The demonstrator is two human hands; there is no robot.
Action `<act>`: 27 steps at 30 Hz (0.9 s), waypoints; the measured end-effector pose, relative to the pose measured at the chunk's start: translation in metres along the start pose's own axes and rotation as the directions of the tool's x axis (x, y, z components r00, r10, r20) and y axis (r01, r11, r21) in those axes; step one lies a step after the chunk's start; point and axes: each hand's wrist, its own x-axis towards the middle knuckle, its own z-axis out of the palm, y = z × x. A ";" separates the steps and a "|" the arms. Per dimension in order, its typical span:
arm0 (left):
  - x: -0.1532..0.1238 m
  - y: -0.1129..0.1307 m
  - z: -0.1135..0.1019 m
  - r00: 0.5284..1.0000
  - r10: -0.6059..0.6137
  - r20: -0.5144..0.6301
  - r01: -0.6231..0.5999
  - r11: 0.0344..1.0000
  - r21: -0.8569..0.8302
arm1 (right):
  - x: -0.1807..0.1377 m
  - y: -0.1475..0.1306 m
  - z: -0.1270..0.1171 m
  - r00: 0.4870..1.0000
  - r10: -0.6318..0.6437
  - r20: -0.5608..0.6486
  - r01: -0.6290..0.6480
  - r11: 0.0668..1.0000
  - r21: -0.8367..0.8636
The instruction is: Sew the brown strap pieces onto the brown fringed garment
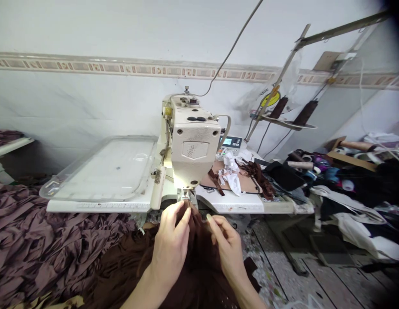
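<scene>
Dark brown fabric (199, 240) runs from the needle area of a cream sewing machine (196, 146) down over my lap. My left hand (172, 236) pinches the fabric just in front of the presser foot (185, 194), thumb and fingers closed. To its right and a little lower, my right hand (226, 244) is closed with thumb against forefinger at the fabric's right edge. The needle and the stitching line are too small to make out.
A clear plastic lid (105, 167) lies on the white table left of the machine. Mauve fabric (41, 244) is heaped at left. White and brown scraps (231, 171) lie right of the machine. A thread stand (283, 73) holds dark cones, above a cluttered pile of spools and cloth (347, 184).
</scene>
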 end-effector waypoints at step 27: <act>-0.015 0.007 -0.040 0.712 -0.355 0.606 0.694 0.491 -0.527 | 0.036 -0.071 -0.014 0.953 -0.073 0.293 0.110 0.988 -0.110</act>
